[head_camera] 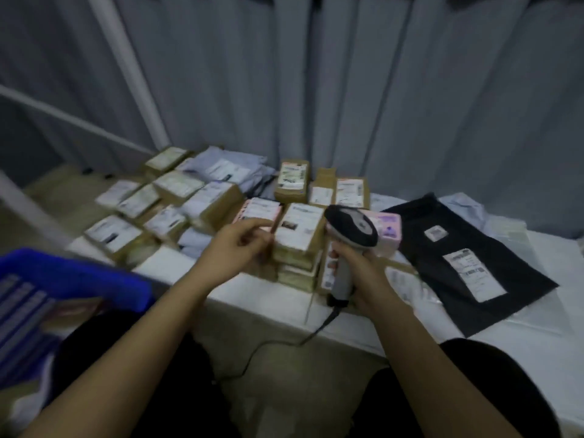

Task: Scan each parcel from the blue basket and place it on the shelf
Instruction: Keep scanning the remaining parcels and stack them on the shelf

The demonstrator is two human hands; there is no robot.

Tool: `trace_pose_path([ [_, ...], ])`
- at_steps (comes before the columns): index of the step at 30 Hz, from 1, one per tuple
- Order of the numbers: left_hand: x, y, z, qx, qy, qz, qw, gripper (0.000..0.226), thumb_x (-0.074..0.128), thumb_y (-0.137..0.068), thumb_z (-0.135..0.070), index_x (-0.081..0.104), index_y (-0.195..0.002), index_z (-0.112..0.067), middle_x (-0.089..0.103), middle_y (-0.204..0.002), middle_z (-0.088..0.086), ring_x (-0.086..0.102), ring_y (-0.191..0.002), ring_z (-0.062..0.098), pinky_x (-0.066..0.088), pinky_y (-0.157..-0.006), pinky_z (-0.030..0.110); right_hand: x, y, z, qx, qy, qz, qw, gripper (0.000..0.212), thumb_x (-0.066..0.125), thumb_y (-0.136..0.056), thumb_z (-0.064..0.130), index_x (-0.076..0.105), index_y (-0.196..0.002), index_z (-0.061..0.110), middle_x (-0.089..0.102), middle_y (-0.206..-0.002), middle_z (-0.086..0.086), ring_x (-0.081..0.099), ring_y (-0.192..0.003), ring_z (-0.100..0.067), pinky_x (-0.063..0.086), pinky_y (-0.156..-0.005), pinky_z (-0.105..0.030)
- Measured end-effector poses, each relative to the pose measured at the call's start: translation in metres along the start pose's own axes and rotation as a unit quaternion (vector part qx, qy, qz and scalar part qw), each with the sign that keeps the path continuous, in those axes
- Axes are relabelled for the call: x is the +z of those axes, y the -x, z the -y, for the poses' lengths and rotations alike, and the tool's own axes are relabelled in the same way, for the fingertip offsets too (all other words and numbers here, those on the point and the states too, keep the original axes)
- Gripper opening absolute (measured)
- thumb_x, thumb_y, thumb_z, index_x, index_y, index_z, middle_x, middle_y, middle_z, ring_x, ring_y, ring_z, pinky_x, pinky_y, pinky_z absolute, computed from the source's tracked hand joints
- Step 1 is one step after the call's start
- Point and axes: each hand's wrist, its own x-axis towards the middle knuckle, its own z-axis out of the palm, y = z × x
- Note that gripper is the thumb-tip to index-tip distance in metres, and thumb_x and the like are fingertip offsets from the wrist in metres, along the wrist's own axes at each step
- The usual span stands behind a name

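My right hand [357, 276] grips the handle of a grey and black barcode scanner [350, 235], head tilted over the parcels. My left hand [235, 248] hovers with loosely curled fingers beside a stack of brown cardboard parcels [298, 245] with white labels; whether the fingers touch it is blurred. A pink parcel [260, 210] lies just behind that hand. The blue basket [72, 276] sits at the lower left, with a parcel partly visible inside. Many labelled parcels cover the white shelf surface [518, 336].
A black mailer bag [464, 263] with white labels lies flat at the right. Another pink box [388, 230] sits behind the scanner. Several brown boxes and grey mailers [221, 167] crowd the back left. Grey curtains hang behind. The scanner cable [268, 346] trails toward me.
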Motion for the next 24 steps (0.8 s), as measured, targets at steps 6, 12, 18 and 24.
trace_pose_path([
  [6,-0.118,0.107,0.056,-0.052,0.052,-0.190,0.979,0.024,0.059,-0.090,0.000,0.062,-0.106,-0.017,0.068,-0.097,-0.005,0.063,-0.089,-0.002,0.047,-0.091,0.027,0.158,0.042,-0.019,-0.067,0.000,0.138,0.988,0.066,0.077,-0.076,0.035,0.051,-0.132,0.012,0.061,-0.125,-0.005,0.057,-0.115,-0.021,0.047,-0.097,-0.036],
  [12,-0.208,0.215,0.135,-0.171,0.003,-0.329,0.929,0.034,0.058,-0.090,0.000,0.055,-0.122,-0.011,0.063,-0.106,0.004,0.059,-0.101,0.015,0.047,-0.087,0.024,0.307,0.084,-0.053,-0.114,0.055,0.250,0.960,0.041,0.069,-0.087,0.010,0.056,-0.126,0.010,0.065,-0.116,0.003,0.060,-0.104,-0.006,0.049,-0.090,-0.017],
  [18,-0.206,0.300,0.213,-0.353,0.012,-0.264,0.898,0.033,0.060,-0.092,-0.012,0.056,-0.124,-0.006,0.060,-0.108,0.006,0.059,-0.110,0.028,0.047,-0.092,0.038,0.374,0.101,-0.127,-0.071,0.249,0.353,0.899,0.053,0.075,-0.082,0.030,0.060,-0.124,0.002,0.068,-0.108,-0.011,0.064,-0.082,-0.010,0.053,-0.074,-0.024],
  [24,-0.166,0.340,0.247,-0.410,0.036,-0.172,0.895,0.030,0.056,-0.096,-0.017,0.058,-0.123,-0.005,0.060,-0.123,0.003,0.056,-0.111,0.021,0.044,-0.093,0.029,0.358,0.108,-0.186,-0.059,0.411,0.395,0.820,0.036,0.069,-0.087,0.013,0.060,-0.121,0.006,0.064,-0.102,-0.004,0.060,-0.090,-0.015,0.044,-0.068,-0.020],
])
